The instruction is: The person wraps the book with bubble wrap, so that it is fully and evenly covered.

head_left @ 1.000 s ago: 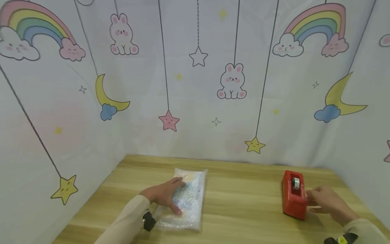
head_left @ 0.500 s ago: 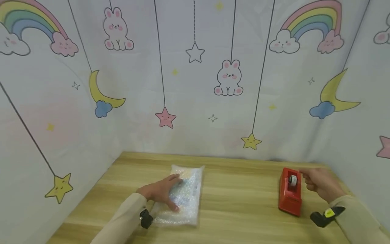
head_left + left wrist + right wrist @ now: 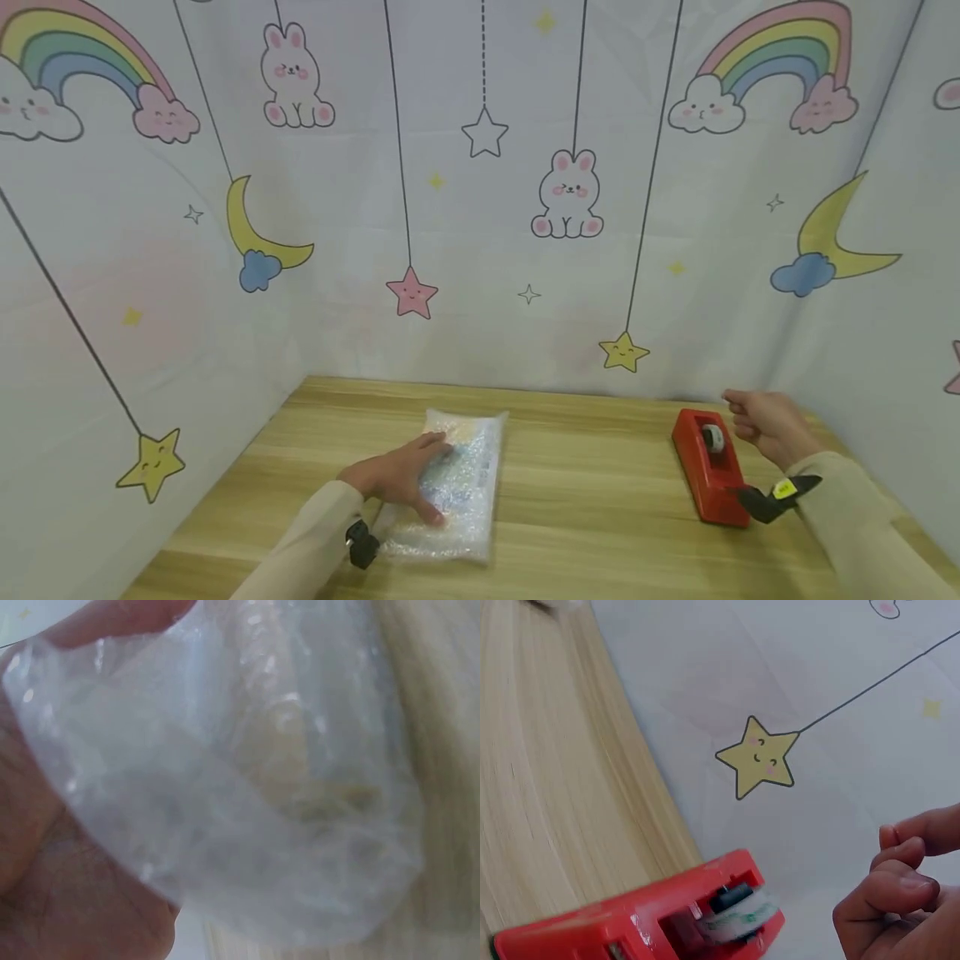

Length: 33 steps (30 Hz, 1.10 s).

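Observation:
A flat package in bubble wrap (image 3: 468,492), with pale coloured print showing through, lies on the left part of the table. My left hand (image 3: 401,479) rests across its left side, fingers and thumb spread over the wrap. Close up in the left wrist view, the cloudy edge of the bubble wrap (image 3: 247,847) bulges beside the palm. A red tape dispenser (image 3: 701,467) with a small tape roll (image 3: 742,915) stands at the right. Beside its far end, my right hand (image 3: 768,425) is raised with curled fingers, fingertips close together; no held thing shows between them.
The wood-grain table (image 3: 585,475) runs back to a white fabric backdrop (image 3: 480,333) printed with bunnies, stars and rainbows. Fabric also walls both sides. A black wrist camera (image 3: 776,497) overlaps the dispenser's near end in the head view.
My right hand has moved from the dispenser's near right side to beyond its far end. The dispenser has turned, its far end swinging left. My left hand stays on the package.

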Tool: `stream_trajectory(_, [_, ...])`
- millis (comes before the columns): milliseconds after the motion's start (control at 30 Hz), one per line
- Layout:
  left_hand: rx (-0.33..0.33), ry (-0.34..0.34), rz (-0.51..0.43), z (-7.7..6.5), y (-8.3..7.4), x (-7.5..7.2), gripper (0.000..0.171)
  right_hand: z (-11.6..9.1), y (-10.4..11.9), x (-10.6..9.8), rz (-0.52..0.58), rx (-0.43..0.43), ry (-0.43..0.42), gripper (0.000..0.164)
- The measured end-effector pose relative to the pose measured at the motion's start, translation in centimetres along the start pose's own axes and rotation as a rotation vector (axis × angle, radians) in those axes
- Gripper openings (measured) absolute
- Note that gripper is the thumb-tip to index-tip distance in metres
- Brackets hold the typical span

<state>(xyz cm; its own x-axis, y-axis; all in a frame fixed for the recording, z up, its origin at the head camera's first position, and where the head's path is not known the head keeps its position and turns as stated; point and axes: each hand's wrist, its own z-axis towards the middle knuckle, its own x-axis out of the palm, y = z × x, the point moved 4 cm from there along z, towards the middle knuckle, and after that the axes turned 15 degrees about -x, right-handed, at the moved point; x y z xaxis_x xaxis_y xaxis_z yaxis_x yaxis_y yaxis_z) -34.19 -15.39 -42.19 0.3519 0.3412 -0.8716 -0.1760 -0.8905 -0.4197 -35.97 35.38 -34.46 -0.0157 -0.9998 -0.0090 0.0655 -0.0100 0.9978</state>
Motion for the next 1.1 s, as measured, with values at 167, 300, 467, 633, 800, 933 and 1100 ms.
stream_trajectory(167, [0.000,0.000,-0.010,0.1,0.0,-0.1,0.106,-0.2,0.3,-0.3,0.054,-0.023,0.069,0.030])
stream_trajectory(300, [0.009,0.007,-0.012,0.3,-0.1,0.2,0.106,0.2,1.1,-0.6,0.147,-0.011,0.047,0.027])
stream_trajectory(467, [0.023,0.011,0.000,0.5,-0.3,0.3,0.106,0.5,3.0,-0.9,0.191,-0.035,0.024,0.030])
stream_trajectory(633, [0.030,0.013,-0.001,0.6,-0.6,0.1,0.107,-0.3,4.6,-0.9,0.166,-0.062,0.039,0.033])
stream_trajectory(800, [0.046,0.011,-0.021,0.6,-0.8,0.3,0.107,-3.2,4.1,-0.8,0.036,-0.097,0.065,0.031])
stream_trajectory(933, [0.061,0.013,-0.035,0.4,-0.8,0.5,0.106,-6.6,1.8,-0.5,-0.027,-0.105,0.069,0.033])
stream_trajectory(1100, [0.074,0.004,-0.030,0.2,0.0,0.3,0.106,-9.8,-3.0,0.4,-0.003,0.016,0.021,0.038])
